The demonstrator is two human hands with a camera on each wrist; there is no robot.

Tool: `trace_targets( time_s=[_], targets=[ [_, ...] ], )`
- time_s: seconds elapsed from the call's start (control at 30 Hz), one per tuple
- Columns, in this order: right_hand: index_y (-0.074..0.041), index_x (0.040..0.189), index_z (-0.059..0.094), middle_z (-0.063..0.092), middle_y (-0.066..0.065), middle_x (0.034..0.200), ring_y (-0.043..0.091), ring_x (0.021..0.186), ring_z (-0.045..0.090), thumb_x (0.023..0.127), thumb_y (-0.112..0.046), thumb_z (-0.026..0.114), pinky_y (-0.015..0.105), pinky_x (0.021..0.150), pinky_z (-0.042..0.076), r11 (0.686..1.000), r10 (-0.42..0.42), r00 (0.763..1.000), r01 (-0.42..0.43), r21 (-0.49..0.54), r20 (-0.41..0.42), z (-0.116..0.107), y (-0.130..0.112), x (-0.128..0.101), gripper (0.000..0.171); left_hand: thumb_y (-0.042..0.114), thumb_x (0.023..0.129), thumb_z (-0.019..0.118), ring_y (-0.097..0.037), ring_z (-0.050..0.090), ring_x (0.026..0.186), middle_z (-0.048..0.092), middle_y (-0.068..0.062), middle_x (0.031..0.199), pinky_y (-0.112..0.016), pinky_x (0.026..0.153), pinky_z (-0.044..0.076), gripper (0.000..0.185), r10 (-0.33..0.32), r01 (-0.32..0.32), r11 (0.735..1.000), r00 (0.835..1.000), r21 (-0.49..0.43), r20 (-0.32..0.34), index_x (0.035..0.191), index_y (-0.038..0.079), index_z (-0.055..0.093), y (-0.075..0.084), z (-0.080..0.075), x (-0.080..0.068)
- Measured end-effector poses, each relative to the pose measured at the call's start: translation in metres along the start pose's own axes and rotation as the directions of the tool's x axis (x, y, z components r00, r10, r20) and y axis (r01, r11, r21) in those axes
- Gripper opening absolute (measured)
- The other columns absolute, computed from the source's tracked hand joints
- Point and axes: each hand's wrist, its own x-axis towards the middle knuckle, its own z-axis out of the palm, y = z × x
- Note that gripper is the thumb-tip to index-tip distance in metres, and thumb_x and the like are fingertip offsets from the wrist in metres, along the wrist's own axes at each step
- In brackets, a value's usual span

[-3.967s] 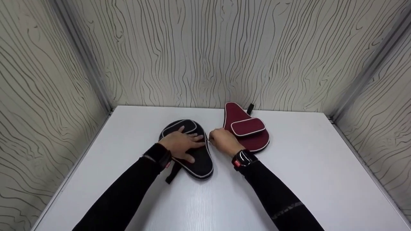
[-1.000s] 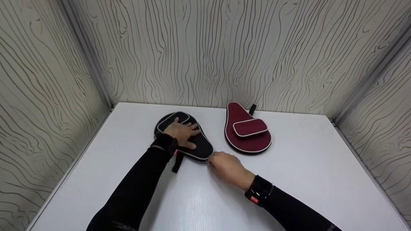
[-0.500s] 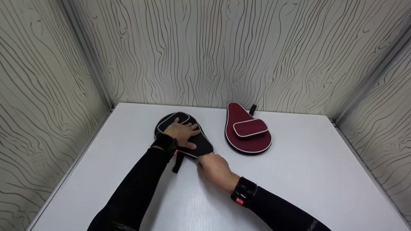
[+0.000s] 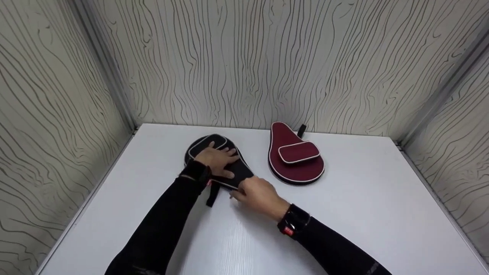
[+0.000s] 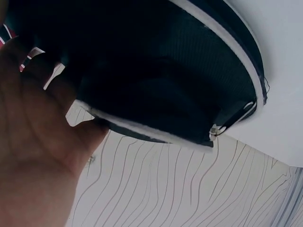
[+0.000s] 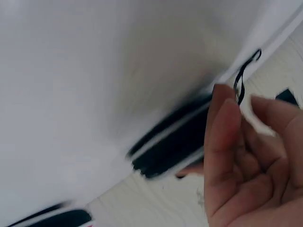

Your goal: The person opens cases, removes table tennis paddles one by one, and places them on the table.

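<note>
A black table tennis bat case (image 4: 240,168) with pale piping lies on the white table, its narrow end toward me. My left hand (image 4: 216,160) rests spread over its middle and pocket, pressing it down. Along its edge in the left wrist view, a zipper pull (image 5: 215,131) with a dark cord shows uncovered. My right hand (image 4: 259,194) is at the case's narrow end and hides part of it. In the right wrist view its fingers are loosely bent and parted, with a thin dark loop (image 6: 241,78) beside the fingertips.
To the right lies a red bat case (image 4: 300,170) with a raised pocket and a short black strap. The white table (image 4: 363,198) meets wood-patterned panels (image 4: 237,68) at the back and sides. The black case's strap (image 4: 212,195) lies near my left wrist.
Over the last seconds my right hand moved from the black case's right side round its narrow end, then backed off slightly, its fingers parting. The black case turned a little; the left hand stayed on it.
</note>
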Motion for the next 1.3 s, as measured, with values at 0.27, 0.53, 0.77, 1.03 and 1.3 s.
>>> trace_targets(
  time_s=[0.27,0.53,0.77,1.03,1.3],
  targets=[
    [-0.013,0.103,0.088,0.083,-0.004,0.089,0.008,0.079,0.071,0.116,-0.036,0.075,0.032,0.073,0.061,0.993,-0.054,0.998,0.05,0.104,0.043,-0.042,0.049,-0.005,0.029,0.061,0.12,0.059,-0.029,0.028,0.185,0.027,-0.004,0.198,-0.07,0.151,0.017,0.08,0.013,-0.016,0.999,0.997,0.042,0.072,0.187,0.027,0.034,0.02,-0.023,-0.033],
    [-0.007,0.129,0.086,0.087,0.008,0.128,0.029,0.124,0.083,0.116,-0.032,0.074,0.052,0.106,0.069,0.983,-0.139,0.984,0.15,-0.101,0.111,-0.053,0.083,-0.02,0.03,0.063,0.119,0.058,-0.026,0.028,0.185,0.026,-0.001,0.198,-0.068,0.151,0.018,0.082,0.088,-0.098,0.988,0.993,0.122,0.081,0.188,0.028,0.031,0.033,-0.023,-0.052],
    [-0.008,0.139,0.083,0.085,0.008,0.14,0.024,0.133,0.082,0.114,-0.027,0.077,0.047,0.11,0.07,0.931,-0.274,0.954,0.295,-0.217,0.122,-0.047,0.1,-0.028,0.032,0.064,0.117,0.062,-0.024,0.029,0.184,0.026,0.003,0.198,-0.068,0.151,0.019,0.084,0.211,-0.217,0.962,0.976,0.163,0.053,0.188,0.029,0.033,0.038,-0.015,-0.062],
    [-0.01,0.151,0.079,0.08,0.008,0.156,0.024,0.145,0.078,0.112,-0.012,0.074,0.045,0.117,0.068,0.876,-0.372,0.914,0.404,-0.262,0.163,-0.043,0.112,-0.033,0.039,0.06,0.115,0.067,-0.027,0.03,0.184,0.029,0.005,0.196,-0.069,0.15,0.022,0.083,0.366,-0.359,0.908,0.931,0.217,0.01,0.186,0.03,0.037,0.046,-0.008,-0.075],
    [-0.012,0.161,0.073,0.073,0.007,0.167,0.024,0.153,0.072,0.111,-0.013,0.074,0.046,0.121,0.066,0.841,-0.443,0.876,0.479,-0.251,0.19,-0.041,0.115,-0.033,0.05,0.063,0.11,0.073,-0.026,0.033,0.183,0.033,0.008,0.195,-0.07,0.149,0.023,0.085,0.485,-0.464,0.844,0.875,0.267,-0.011,0.184,0.035,0.041,0.058,-0.002,-0.085]
  ],
)
